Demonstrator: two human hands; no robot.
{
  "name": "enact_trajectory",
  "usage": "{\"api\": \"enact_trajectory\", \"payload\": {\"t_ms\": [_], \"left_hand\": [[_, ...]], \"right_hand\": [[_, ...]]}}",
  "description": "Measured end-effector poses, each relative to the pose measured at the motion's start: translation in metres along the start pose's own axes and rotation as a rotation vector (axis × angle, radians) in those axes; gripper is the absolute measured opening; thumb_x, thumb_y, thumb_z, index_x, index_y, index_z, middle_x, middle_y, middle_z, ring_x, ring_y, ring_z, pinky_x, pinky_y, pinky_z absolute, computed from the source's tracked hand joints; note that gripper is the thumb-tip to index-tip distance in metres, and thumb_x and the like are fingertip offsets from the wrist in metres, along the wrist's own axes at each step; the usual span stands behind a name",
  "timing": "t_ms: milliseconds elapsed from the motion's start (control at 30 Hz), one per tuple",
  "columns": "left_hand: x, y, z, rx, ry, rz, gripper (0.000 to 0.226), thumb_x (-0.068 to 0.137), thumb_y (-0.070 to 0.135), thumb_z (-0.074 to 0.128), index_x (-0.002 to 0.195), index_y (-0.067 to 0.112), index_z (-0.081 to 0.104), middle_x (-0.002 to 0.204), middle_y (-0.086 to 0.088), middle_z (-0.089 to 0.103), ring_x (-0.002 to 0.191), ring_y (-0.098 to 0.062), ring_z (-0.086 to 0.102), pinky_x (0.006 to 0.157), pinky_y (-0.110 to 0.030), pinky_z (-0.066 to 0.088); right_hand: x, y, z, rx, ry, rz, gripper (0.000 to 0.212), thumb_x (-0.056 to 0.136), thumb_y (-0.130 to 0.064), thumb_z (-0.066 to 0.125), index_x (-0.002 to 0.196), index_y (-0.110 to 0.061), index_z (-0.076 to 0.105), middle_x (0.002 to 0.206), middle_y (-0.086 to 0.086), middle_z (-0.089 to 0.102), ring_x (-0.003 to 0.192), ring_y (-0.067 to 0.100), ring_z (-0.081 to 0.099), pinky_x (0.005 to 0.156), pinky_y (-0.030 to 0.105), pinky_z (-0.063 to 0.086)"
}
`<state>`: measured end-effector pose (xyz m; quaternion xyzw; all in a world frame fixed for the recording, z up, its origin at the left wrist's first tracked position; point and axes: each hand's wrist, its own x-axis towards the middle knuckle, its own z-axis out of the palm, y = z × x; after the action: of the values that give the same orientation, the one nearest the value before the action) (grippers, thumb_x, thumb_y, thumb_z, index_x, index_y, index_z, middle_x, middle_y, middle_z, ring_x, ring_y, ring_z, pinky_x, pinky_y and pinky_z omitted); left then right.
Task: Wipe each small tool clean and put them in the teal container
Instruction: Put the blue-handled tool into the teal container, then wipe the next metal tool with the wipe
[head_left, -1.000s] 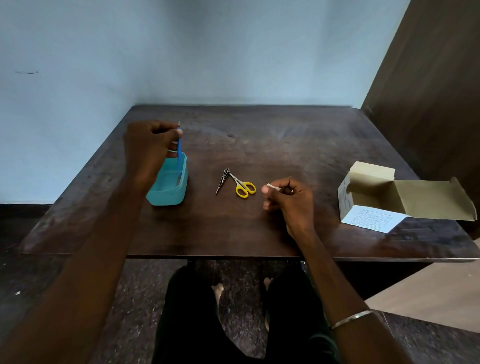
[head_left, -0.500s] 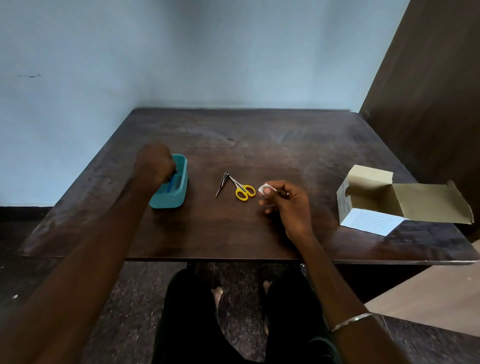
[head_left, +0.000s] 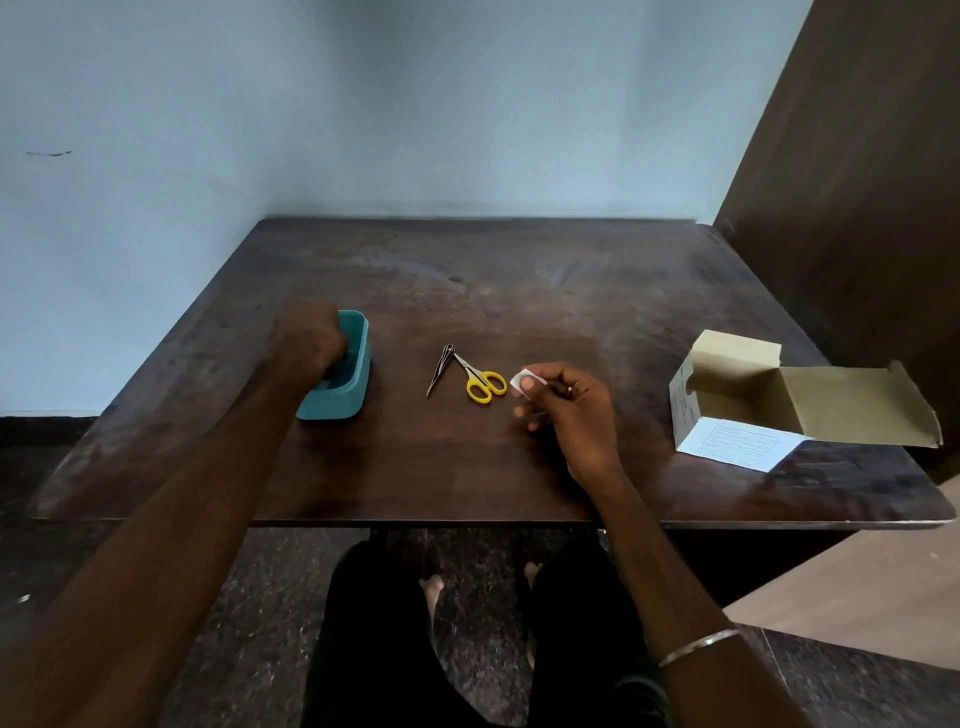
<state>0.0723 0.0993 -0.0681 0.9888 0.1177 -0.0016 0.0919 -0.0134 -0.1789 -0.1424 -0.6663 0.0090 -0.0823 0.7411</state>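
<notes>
The teal container (head_left: 360, 370) stands on the left of the dark wooden table (head_left: 519, 291). My left hand (head_left: 307, 333) reaches down into it with curled knuckles. Its fingertips are hidden inside, so whether it still holds the blue tool is unclear. Yellow-handled scissors (head_left: 484, 383) and dark metal tweezers (head_left: 440, 368) lie side by side at the table's middle. Just right of the scissors, my right hand (head_left: 574, 413) hovers and pinches a small white wipe (head_left: 520, 380) between thumb and fingers.
An open cardboard box (head_left: 737, 410) lies on its side near the table's right edge, its flap spread out to the right. A dark wooden panel (head_left: 857, 208) rises at the right, and a pale wall stands behind the table.
My left hand came down from above the container with the blue tool and now sits inside it. My right hand with the wipe shifted slightly toward the scissors.
</notes>
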Motion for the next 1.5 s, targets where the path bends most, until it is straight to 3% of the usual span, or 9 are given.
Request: {"api": "enact_trajectory", "payload": {"t_ms": [133, 267, 333, 433, 500, 567, 867, 1433, 1500], "left_hand": [[-0.022, 0.013, -0.014, -0.013, 0.269, 0.029, 0.02, 0.083, 0.009, 0.066, 0.098, -0.001, 0.073, 0.097, -0.025, 0.07, 0.093, -0.044, 0.067, 0.077, -0.042, 0.053], [-0.059, 0.045, -0.02, -0.108, 0.538, 0.151, 0.026, 0.093, 0.024, 0.056, 0.111, 0.008, 0.066, 0.111, -0.02, 0.065, 0.097, -0.044, 0.064, 0.079, -0.043, 0.049], [-0.07, 0.058, -0.01, -0.111, 0.513, 0.223, 0.026, 0.094, 0.029, 0.055, 0.104, 0.01, 0.069, 0.105, -0.018, 0.068, 0.092, -0.041, 0.066, 0.076, -0.042, 0.05], [-0.073, 0.072, 0.014, -0.039, 0.254, 0.24, 0.03, 0.09, 0.036, 0.06, 0.095, 0.009, 0.072, 0.093, -0.016, 0.071, 0.087, -0.036, 0.067, 0.067, -0.037, 0.048], [-0.074, 0.077, 0.031, -0.021, 0.101, 0.232, 0.03, 0.088, 0.035, 0.064, 0.093, 0.007, 0.07, 0.096, -0.017, 0.071, 0.089, -0.034, 0.066, 0.064, -0.034, 0.04], [-0.074, 0.078, 0.041, -0.019, 0.052, 0.22, 0.031, 0.088, 0.034, 0.066, 0.097, 0.004, 0.067, 0.1, -0.018, 0.07, 0.093, -0.035, 0.065, 0.067, -0.035, 0.04], [-0.076, 0.075, 0.041, 0.018, 0.071, 0.192, 0.017, 0.092, 0.012, 0.055, 0.098, 0.0, 0.066, 0.102, -0.021, 0.069, 0.095, -0.039, 0.065, 0.074, -0.042, 0.05], [-0.076, 0.063, 0.005, -0.057, 0.268, 0.177, 0.021, 0.09, 0.016, 0.057, 0.077, 0.002, 0.067, 0.07, -0.015, 0.061, 0.075, -0.035, 0.065, 0.061, -0.035, 0.042], [-0.075, 0.062, 0.005, -0.108, 0.318, 0.206, 0.023, 0.091, 0.021, 0.058, 0.082, 0.005, 0.071, 0.074, -0.013, 0.068, 0.075, -0.032, 0.067, 0.063, -0.035, 0.047]], "right_hand": [[0.001, 0.002, -0.001, 0.008, -0.006, -0.005, 0.009, 0.091, -0.004, 0.067, 0.091, -0.012, 0.071, 0.084, 0.007, 0.075, 0.06, 0.02, 0.067, 0.049, 0.027, 0.047], [0.002, 0.003, -0.001, 0.017, -0.008, -0.004, 0.007, 0.091, -0.005, 0.067, 0.092, -0.011, 0.071, 0.086, 0.01, 0.075, 0.06, 0.02, 0.067, 0.049, 0.027, 0.047], [0.002, 0.003, 0.0, 0.02, -0.007, 0.0, 0.006, 0.091, -0.004, 0.067, 0.093, -0.009, 0.071, 0.086, 0.011, 0.075, 0.059, 0.02, 0.066, 0.049, 0.026, 0.047], [0.002, 0.003, -0.001, 0.016, -0.004, -0.002, 0.005, 0.091, -0.005, 0.067, 0.094, -0.007, 0.071, 0.086, 0.013, 0.075, 0.059, 0.02, 0.065, 0.049, 0.026, 0.047], [0.002, 0.004, -0.002, 0.007, -0.007, -0.007, 0.005, 0.091, -0.005, 0.067, 0.095, -0.007, 0.071, 0.087, 0.012, 0.075, 0.06, 0.022, 0.066, 0.05, 0.028, 0.047], [0.002, 0.005, -0.002, -0.003, -0.008, -0.01, 0.006, 0.091, -0.006, 0.067, 0.096, -0.006, 0.071, 0.088, 0.013, 0.075, 0.061, 0.023, 0.066, 0.05, 0.028, 0.047], [0.002, 0.004, -0.003, -0.012, -0.008, -0.013, 0.007, 0.092, -0.006, 0.066, 0.097, -0.005, 0.07, 0.089, 0.014, 0.075, 0.062, 0.022, 0.066, 0.05, 0.028, 0.048], [0.002, 0.004, -0.002, -0.005, -0.008, -0.022, 0.007, 0.091, -0.005, 0.066, 0.096, -0.007, 0.071, 0.089, 0.016, 0.074, 0.059, 0.02, 0.066, 0.05, 0.028, 0.046], [0.002, 0.003, -0.002, 0.025, -0.006, -0.029, 0.008, 0.092, -0.005, 0.065, 0.096, -0.009, 0.07, 0.09, 0.012, 0.075, 0.06, 0.022, 0.065, 0.049, 0.028, 0.046]]}}
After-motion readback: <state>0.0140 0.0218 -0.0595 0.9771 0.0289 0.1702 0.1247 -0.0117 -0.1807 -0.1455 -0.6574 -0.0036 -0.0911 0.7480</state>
